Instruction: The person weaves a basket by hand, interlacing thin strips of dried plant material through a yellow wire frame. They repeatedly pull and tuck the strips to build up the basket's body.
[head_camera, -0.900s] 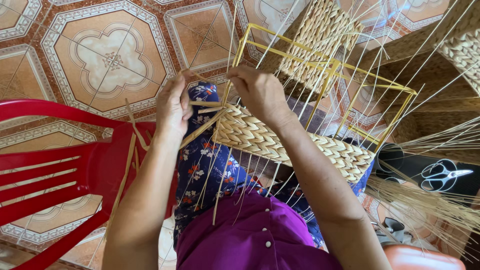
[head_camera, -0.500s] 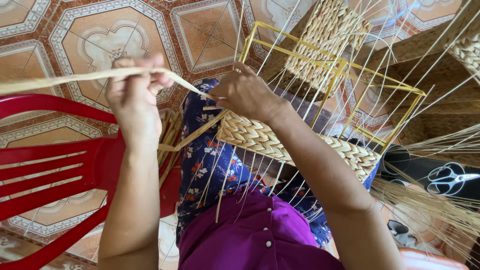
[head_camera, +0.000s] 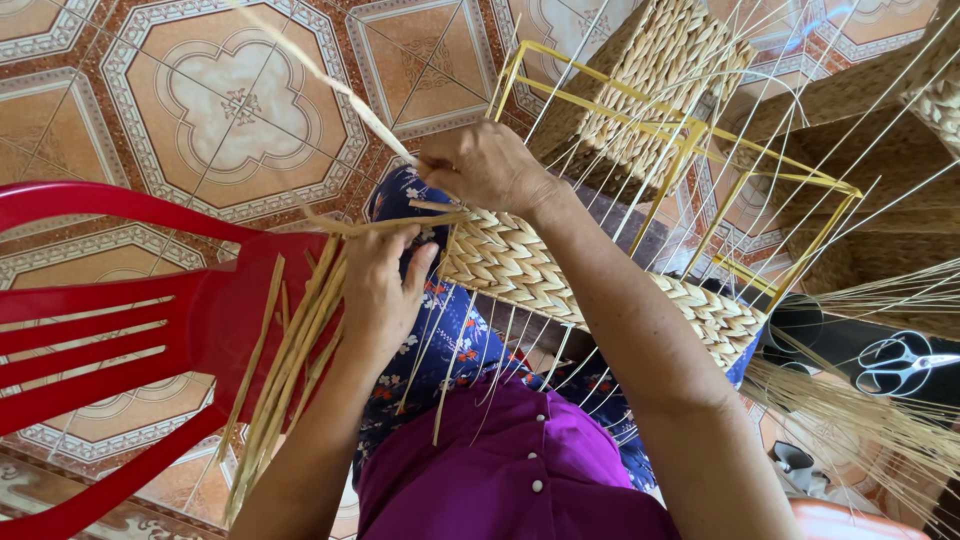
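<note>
My right hand (head_camera: 485, 165) sits at the top edge of the woven basket wall (head_camera: 560, 280), its fingers (head_camera: 440, 170) pinched shut on a flat straw strand (head_camera: 340, 90) that runs up and away from them across the patterned floor tiles (head_camera: 230, 110). My left hand (head_camera: 380, 285) lies just below those fingers, palm down, its fingers (head_camera: 415, 265) loosely curled and pressing on another flat strand (head_camera: 390, 222) that crosses just under my right fingers toward the weave; whether they truly grip it or only rest on it, I cannot tell.

The half-woven basket leans on my lap, touching the flowered blue cloth (head_camera: 450, 340) right beside my left fingers. Thin pale stakes (head_camera: 660, 190) rise from the weave beyond my right fingers, threaded past a yellow wire frame (head_camera: 690, 150). A loose bundle of straw strips (head_camera: 285, 370) lies under my left wrist, on the seat of a red plastic chair (head_camera: 120, 330). Well apart from both sets of fingers, past my right forearm, a pair of scissors (head_camera: 905, 362) lies on a dark surface, near a fringe of loose fibres (head_camera: 860, 420).
</note>
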